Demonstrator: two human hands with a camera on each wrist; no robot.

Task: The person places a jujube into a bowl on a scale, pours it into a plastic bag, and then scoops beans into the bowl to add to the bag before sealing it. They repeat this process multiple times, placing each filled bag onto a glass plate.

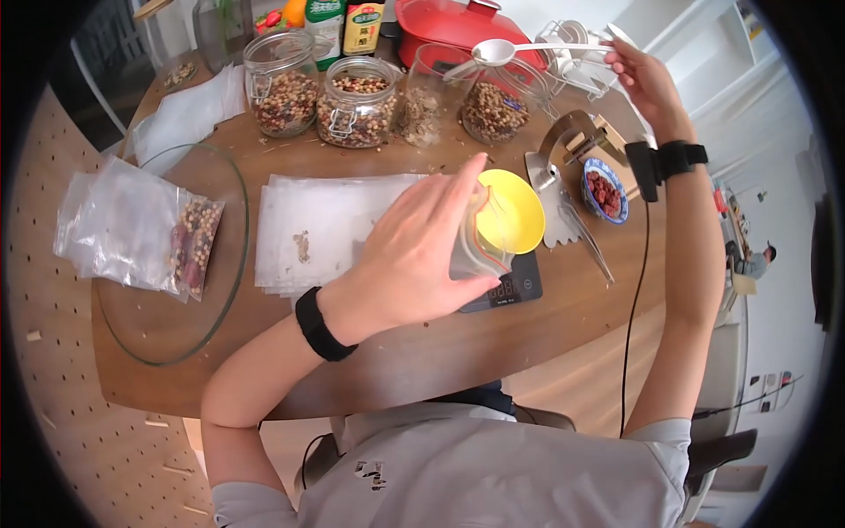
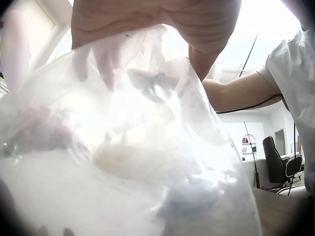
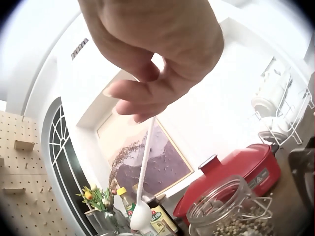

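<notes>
My left hand [image 1: 396,251] holds a clear plastic bag [image 1: 480,251] by its mouth, with thumb and fingers spread apart. The bag hangs beside a yellow bowl [image 1: 521,207] and over a black digital scale [image 1: 526,286]. In the left wrist view the see-through bag [image 2: 147,191] fills most of the picture. At the back right, my raised right hand [image 1: 650,88] pinches the end of a long white spoon [image 1: 554,46]. The spoon's head is above the glass jars, nearest the open jar of mixed beans [image 1: 495,113].
More jars of beans [image 1: 283,101] stand along the back, before a red lidded pot [image 1: 440,26]. A stack of flat bags [image 1: 308,216] lies mid-table. Filled bags [image 1: 132,229] lie on a glass plate [image 1: 236,273]. At right are metal tongs [image 1: 588,238] and a blue-patterned bowl [image 1: 590,207].
</notes>
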